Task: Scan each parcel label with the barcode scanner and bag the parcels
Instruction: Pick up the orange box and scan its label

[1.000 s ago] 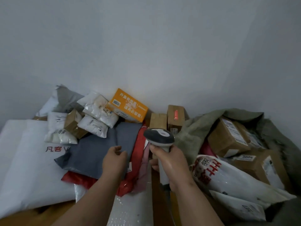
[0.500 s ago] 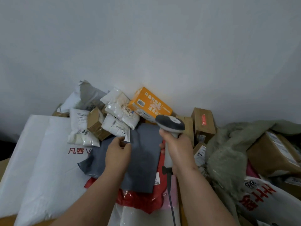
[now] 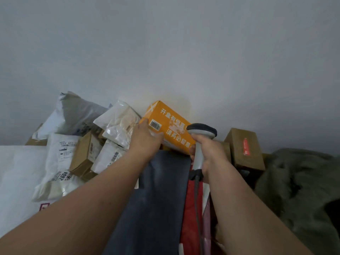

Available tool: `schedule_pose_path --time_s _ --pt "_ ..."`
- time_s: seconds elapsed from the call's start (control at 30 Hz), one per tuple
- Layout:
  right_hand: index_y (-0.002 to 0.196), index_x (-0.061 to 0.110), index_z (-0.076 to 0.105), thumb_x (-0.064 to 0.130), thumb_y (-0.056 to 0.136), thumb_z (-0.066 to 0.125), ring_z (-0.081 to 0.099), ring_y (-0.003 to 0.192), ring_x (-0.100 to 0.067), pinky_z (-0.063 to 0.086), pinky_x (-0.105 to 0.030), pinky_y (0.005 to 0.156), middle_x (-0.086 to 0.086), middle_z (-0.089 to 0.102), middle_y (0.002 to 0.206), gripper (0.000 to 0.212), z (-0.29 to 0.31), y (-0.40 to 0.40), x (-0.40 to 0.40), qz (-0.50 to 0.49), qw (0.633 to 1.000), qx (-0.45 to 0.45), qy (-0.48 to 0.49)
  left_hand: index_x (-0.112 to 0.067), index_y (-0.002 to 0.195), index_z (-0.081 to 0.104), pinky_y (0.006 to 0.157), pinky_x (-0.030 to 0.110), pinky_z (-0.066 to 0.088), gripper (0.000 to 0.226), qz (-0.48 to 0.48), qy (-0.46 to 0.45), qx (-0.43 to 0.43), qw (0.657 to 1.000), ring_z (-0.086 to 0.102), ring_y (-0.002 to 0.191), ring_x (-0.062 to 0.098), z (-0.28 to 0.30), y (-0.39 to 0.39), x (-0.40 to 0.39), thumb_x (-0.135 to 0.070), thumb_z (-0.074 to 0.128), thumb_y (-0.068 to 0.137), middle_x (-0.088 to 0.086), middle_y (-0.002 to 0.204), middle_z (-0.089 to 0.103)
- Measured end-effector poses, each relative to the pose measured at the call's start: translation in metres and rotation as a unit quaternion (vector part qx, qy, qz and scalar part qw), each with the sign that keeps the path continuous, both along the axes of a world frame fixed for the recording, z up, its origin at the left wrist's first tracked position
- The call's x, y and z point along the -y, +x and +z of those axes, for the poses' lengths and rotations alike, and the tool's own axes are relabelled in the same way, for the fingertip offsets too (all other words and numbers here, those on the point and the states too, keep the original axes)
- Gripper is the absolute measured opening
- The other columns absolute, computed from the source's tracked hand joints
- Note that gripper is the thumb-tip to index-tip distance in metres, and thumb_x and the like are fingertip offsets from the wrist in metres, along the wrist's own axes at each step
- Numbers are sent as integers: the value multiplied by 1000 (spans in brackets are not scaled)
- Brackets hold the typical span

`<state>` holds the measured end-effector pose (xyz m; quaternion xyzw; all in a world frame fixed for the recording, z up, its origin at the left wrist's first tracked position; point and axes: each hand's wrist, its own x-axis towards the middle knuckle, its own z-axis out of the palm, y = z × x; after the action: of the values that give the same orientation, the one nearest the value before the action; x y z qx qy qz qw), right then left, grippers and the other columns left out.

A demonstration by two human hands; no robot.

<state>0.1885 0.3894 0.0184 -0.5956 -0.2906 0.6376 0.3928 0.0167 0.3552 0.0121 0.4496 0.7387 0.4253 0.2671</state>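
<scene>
An orange box [image 3: 171, 124] with white lettering and a small barcode leans against the wall at the back of the parcel pile. My left hand [image 3: 145, 140] reaches up to it and grips its lower left corner, thumb on the front face. My right hand [image 3: 207, 151] holds the grey barcode scanner [image 3: 201, 131] by its handle, head up, just right of the orange box; its cable [image 3: 197, 203] hangs down. A dark grey mailer [image 3: 158, 199] lies under my left forearm, on top of a red mailer [image 3: 191, 208].
White and silver poly mailers [image 3: 117, 126] and a small brown box [image 3: 82, 155] are heaped at the left on a large white bag [image 3: 16, 172]. Brown cartons [image 3: 242, 148] stand right of the scanner. An olive-green sack [image 3: 298, 184] fills the right side.
My left hand has left the dark grey mailer and moved up to the orange box. The scanner has risen with my right hand. The view has shifted left, hiding the sack's parcels.
</scene>
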Motion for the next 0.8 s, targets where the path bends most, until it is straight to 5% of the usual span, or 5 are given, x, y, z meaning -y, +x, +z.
schedule_pose_path --time_s 0.17,0.27,0.4,0.6,0.8 --pt "119 5 66 24 85 77 70 92 -27 58 -41 85 -13 71 111 41 -35 5 -35 5 999 -36 -27 -11 157 20 120 42 25 82 20 -46 -77 996 27 147 28 -10 -10 -43 -33 64 91 9 160 28" --pt "119 6 70 25 86 74 67 111 -36 50 -52 104 -16 72 118 39 -54 10 -40 32 995 -80 -58 -13 154 30 107 32 36 71 34 -28 -61 997 43 135 22 -20 -12 -54 -34 62 94 4 151 43" --pt "88 14 72 28 84 73 69 60 -17 58 -27 59 -3 74 75 15 -68 12 -40 72 985 -132 -89 -23 147 43 74 3 36 51 81 4 -6 997 49 85 -10 -35 -13 -56 -36 55 99 -21 108 54" --pt "80 18 67 26 85 67 66 49 -9 49 -19 44 4 70 62 9 -70 18 -36 56 981 -171 -75 -21 134 52 93 35 45 43 137 24 48 989 57 112 18 -37 -12 -54 -46 49 99 -2 125 60" --pt "55 22 77 25 81 71 68 52 -12 52 -23 48 0 72 65 27 -49 18 -13 29 975 -220 -15 -30 87 51 89 53 55 42 187 97 137 968 66 96 25 -18 -11 -27 -71 45 81 -1 97 63"
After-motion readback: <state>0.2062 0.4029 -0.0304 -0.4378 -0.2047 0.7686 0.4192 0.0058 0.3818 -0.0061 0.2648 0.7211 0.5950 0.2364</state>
